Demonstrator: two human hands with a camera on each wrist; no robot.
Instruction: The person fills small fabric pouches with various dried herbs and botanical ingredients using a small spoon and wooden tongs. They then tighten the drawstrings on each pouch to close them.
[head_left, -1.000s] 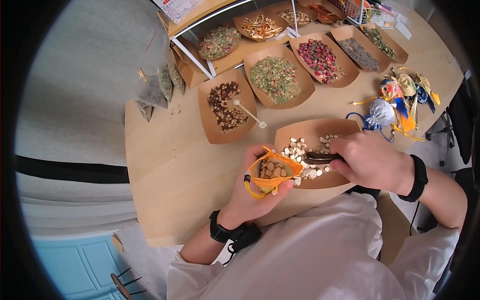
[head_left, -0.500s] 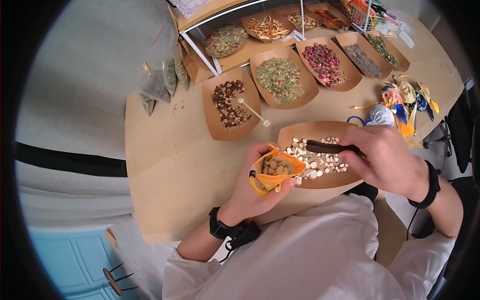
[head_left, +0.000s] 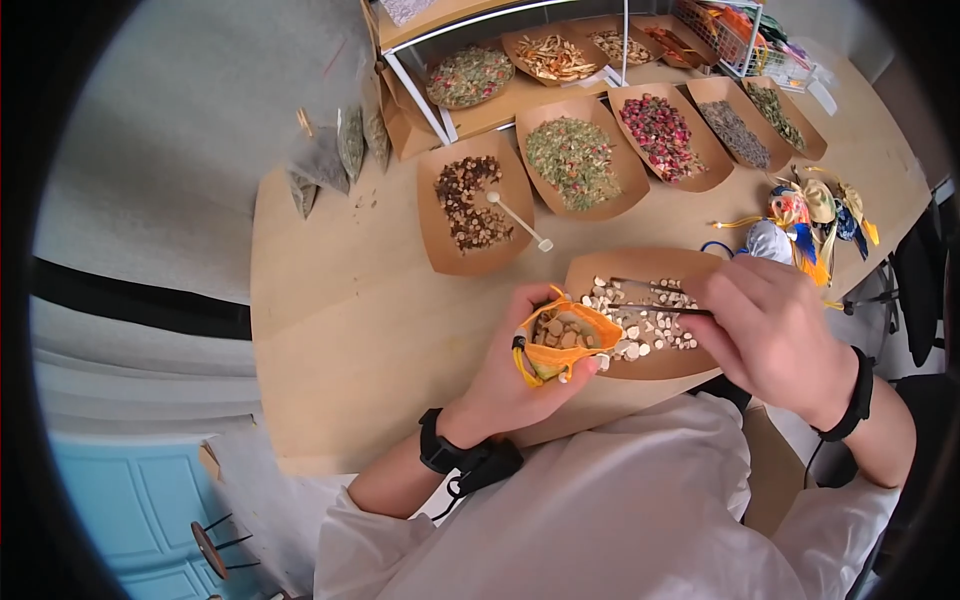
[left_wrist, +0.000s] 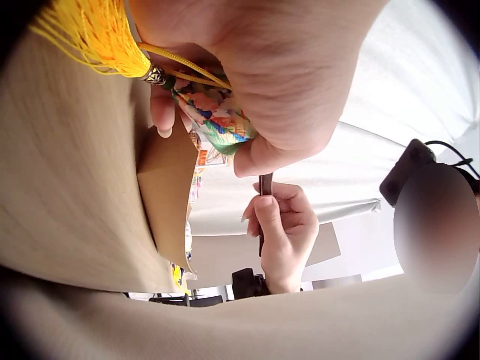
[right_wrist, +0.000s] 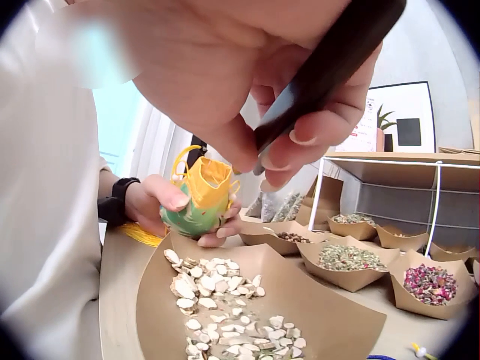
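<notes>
Left hand (head_left: 515, 382): grasping an open pouch (head_left: 578, 356) — brown pieces (head_left: 560, 333) inside
Right hand (head_left: 782, 338): grasping dark tongs (head_left: 662, 308) — tips parted above pale slices (head_left: 631, 350)
Tray (head_left: 630, 263): under the slices, on the desk (head_left: 340, 340)

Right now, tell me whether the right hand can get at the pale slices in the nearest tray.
Likely yes: the right hand holds dark tongs, spread above the pale slices, and the tray is uncovered. The left hand holds the pouch to one side, leaving most free.
</notes>
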